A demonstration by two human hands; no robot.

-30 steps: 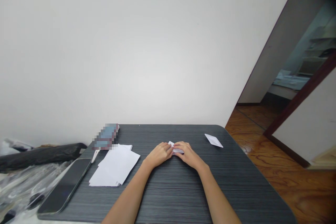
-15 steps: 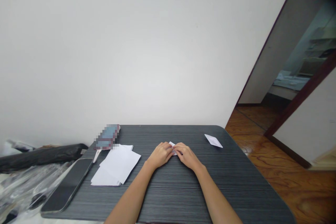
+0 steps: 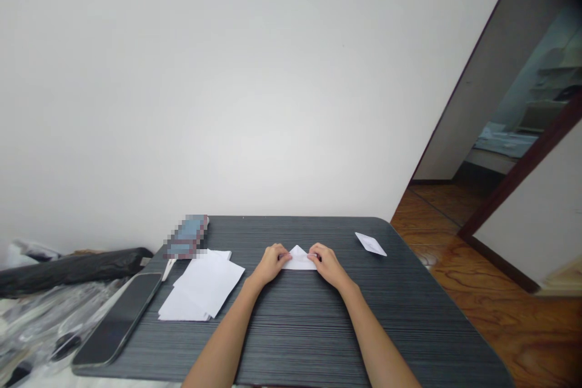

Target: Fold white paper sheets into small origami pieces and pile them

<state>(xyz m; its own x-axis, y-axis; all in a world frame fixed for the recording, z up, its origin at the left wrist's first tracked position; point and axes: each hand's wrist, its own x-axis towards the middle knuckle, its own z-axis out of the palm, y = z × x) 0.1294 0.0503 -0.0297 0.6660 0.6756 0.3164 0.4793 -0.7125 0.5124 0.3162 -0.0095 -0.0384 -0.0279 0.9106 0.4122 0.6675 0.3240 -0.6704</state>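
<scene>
A small white folded paper [image 3: 299,259], triangular with its point away from me, lies on the dark striped table [image 3: 309,321]. My left hand [image 3: 271,264] pinches its left end with curled fingers. At the paper's right end my right hand [image 3: 328,264] pinches it the same way. Both hands rest low on the tabletop, a paper's width apart.
A loose stack of white sheets [image 3: 204,286] lies left of my hands. A dark phone [image 3: 119,319] lies at the table's left edge, a blurred-out object [image 3: 187,236] behind the sheets. Another folded white paper [image 3: 371,244] sits at the far right. Clutter fills the left; wooden floor shows right.
My hands have drawn apart to the paper's two ends, and the paper, mostly covered before, now shows as a flat triangle between them.
</scene>
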